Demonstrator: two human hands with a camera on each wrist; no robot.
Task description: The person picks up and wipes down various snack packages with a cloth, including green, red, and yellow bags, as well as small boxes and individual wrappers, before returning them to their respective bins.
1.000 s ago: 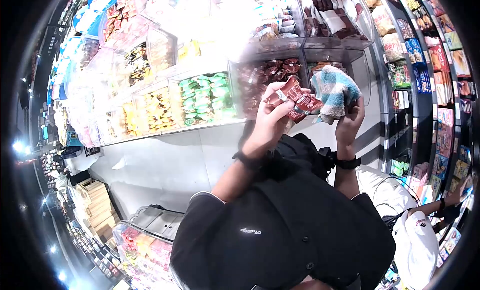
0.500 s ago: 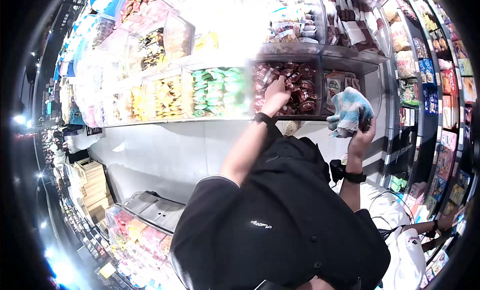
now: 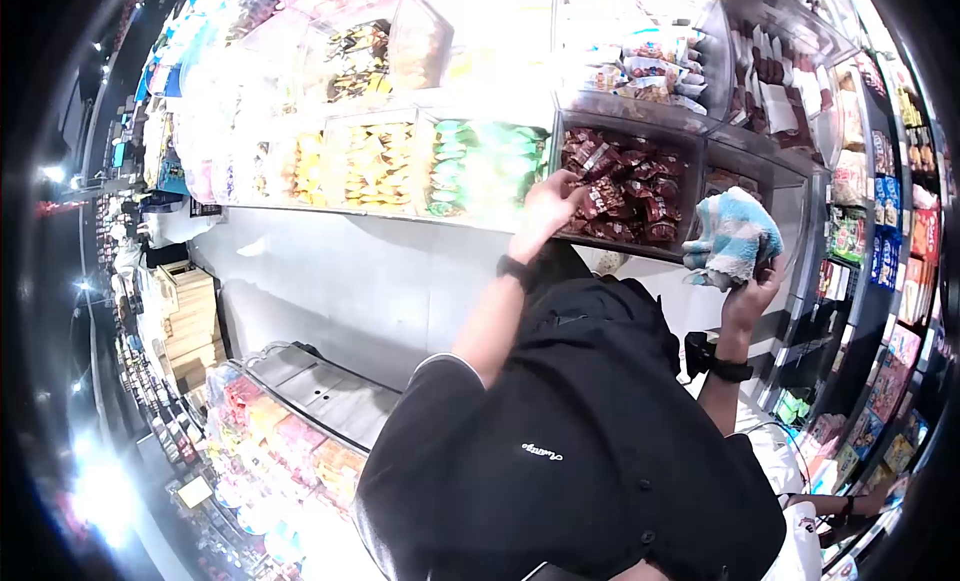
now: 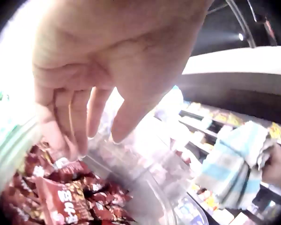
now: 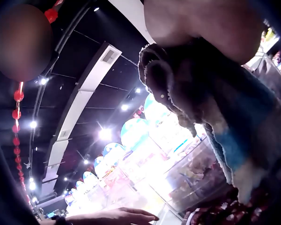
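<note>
Small red-brown candy packets [image 3: 640, 181] fill a clear bin in the front row. My left hand [image 3: 548, 209] hovers at that bin's near left corner, its fingers reaching over the packets. In the left wrist view the fingers hang loosely down with the thumb apart, fingertips close to the packets [image 4: 65, 201]; nothing shows between them. To the right, my right hand [image 3: 752, 289] grips a blue, white and grey striped cloth [image 3: 738, 231] in front of the neighbouring bin. The right wrist view shows the cloth [image 5: 243, 122] bunched beneath the palm, the fingertips hidden.
Green packets [image 3: 480, 166] and yellow packets [image 3: 375, 166] lie in bins further left. Shelves of snack bags [image 3: 885, 201] line the right side. Behind on the left stand wooden crates [image 3: 185, 316] and a display of colourful packets [image 3: 290, 421]. Another person's arm [image 3: 850, 503] shows at lower right.
A second ago my left hand held red packets by the cloth. It then went into the red bin and has since drawn back to its near left corner. The right hand keeps the cloth.
</note>
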